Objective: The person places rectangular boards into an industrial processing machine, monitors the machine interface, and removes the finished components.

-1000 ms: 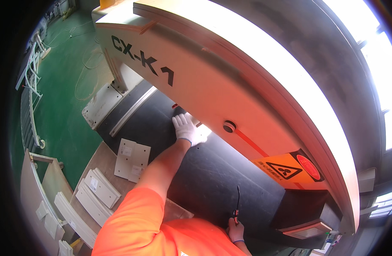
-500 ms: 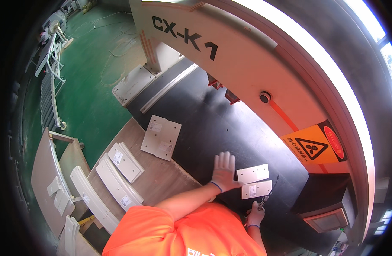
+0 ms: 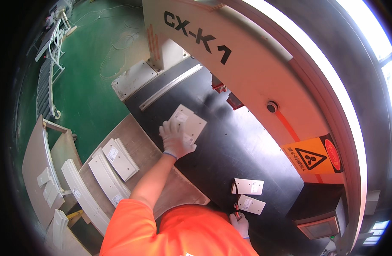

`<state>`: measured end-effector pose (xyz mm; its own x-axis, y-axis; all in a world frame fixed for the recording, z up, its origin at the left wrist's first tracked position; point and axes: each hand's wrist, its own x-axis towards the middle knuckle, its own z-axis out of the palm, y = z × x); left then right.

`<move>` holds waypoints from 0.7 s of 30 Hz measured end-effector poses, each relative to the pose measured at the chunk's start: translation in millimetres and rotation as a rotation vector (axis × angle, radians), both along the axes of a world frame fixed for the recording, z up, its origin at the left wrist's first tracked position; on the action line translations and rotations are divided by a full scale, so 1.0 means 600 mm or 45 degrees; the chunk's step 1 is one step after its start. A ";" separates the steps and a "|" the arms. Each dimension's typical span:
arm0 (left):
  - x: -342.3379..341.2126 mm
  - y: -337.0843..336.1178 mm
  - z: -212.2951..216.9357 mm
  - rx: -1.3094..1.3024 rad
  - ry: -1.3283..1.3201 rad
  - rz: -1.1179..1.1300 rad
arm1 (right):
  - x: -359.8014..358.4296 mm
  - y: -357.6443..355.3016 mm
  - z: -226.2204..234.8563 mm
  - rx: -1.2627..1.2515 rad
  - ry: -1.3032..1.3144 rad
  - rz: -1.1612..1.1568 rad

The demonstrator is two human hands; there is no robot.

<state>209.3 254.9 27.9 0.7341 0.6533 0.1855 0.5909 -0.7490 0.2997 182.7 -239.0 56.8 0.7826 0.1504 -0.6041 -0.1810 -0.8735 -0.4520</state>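
- Stands at a dark desk [image 3: 223,158] below a pale machine [image 3: 247,68], beside green floor [image 3: 85,89].
- Stretches the left hand [image 3: 175,141], with spread grip, over pale panels [image 3: 193,123] on the desk.
- Wraps the right hand [image 3: 240,225] around a tool [image 3: 237,208].
- Has room between those panels, near the edge, and smaller boards [image 3: 252,187] by the tool.

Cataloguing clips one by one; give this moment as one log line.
left hand: open, on white boards | right hand: gripping red-and-black tool | dark table: two smaller boards near right hand
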 end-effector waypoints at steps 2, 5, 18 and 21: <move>0.083 -0.006 0.013 -0.017 -0.172 -0.088 | 0.006 0.014 0.030 -0.025 0.058 0.042; 0.206 -0.004 -0.013 -0.015 -0.182 -0.099 | 0.026 -0.005 0.030 -0.084 0.056 0.092; 0.494 0.043 -0.130 0.015 0.151 -0.036 | 0.098 0.053 0.137 -0.194 -0.068 0.044; 0.485 0.051 -0.109 -0.103 0.096 -0.138 | 0.120 0.105 0.164 -0.068 0.026 -0.035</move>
